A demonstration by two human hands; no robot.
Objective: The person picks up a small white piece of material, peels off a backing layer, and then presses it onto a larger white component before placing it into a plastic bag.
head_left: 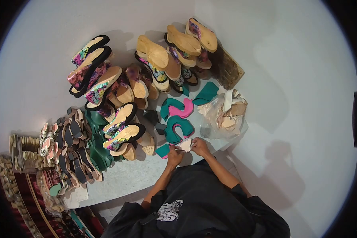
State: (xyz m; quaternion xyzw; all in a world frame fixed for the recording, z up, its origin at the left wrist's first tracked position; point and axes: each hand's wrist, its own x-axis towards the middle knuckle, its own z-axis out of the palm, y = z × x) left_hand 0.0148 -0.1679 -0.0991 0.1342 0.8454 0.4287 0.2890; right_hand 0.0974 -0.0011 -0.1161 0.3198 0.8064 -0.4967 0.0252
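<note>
Between my two hands, at the table's front edge, is a small pale piece (185, 145). My left hand (175, 155) is closed on its left end, and my right hand (200, 147) grips its right end. Just beyond them lies a curved teal piece (177, 129) with a pink edge. Another teal piece (162, 151) lies beside my left hand, partly hidden by it. Farther back, a pink curved piece (181, 108) rests against more teal pieces (206, 93).
Stacked sandals with patterned straps (125, 133) and wooden-looking forms (152, 51) crowd the back and left. A clear plastic bag (224, 121) with pale pieces sits at the right. Dark soles (76, 129) and bundled strips (25, 152) stand far left on the white table (127, 178).
</note>
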